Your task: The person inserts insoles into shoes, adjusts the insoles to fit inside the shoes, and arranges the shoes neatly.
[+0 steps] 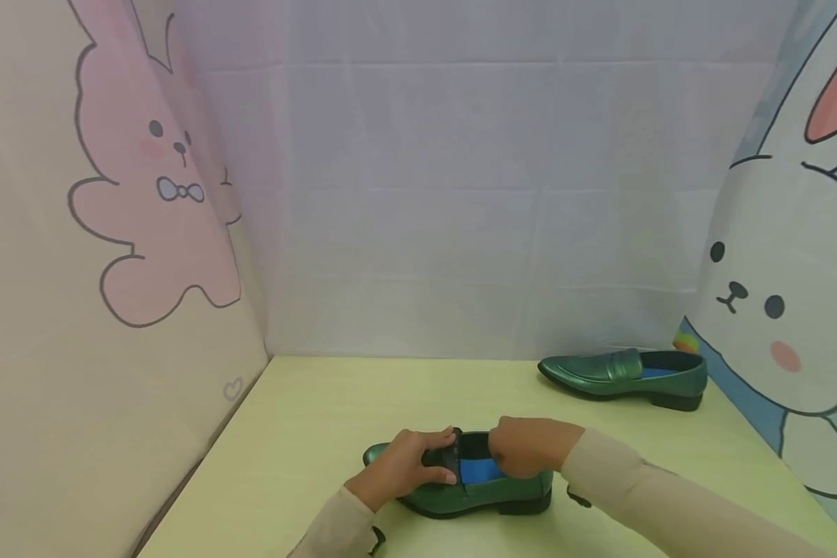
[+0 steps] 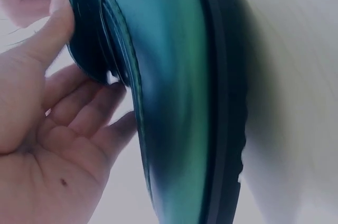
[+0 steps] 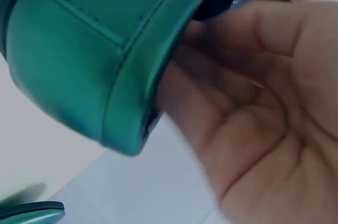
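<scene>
A shiny green loafer [image 1: 502, 490] with a dark sole and blue insole [image 1: 476, 470] stands on the table near me, its toe to the left. My left hand [image 1: 403, 470] grips its upper at the edge of the opening, thumb on the near side and fingers on the far side; the left wrist view shows the raised dark flap [image 2: 87, 36] between them. My right hand [image 1: 532, 446] is over the heel half, with its fingers down in the opening. The shoe wall [image 3: 153, 49] hides those fingertips, so I cannot tell whether they hold anything.
A matching green loafer [image 1: 600, 373] sits at the back right of the pale yellow table [image 1: 307, 411], toe to the left. Cloth walls stand at the back and both sides, with a pink rabbit [image 1: 153, 170] printed left and a white rabbit [image 1: 774, 248] right.
</scene>
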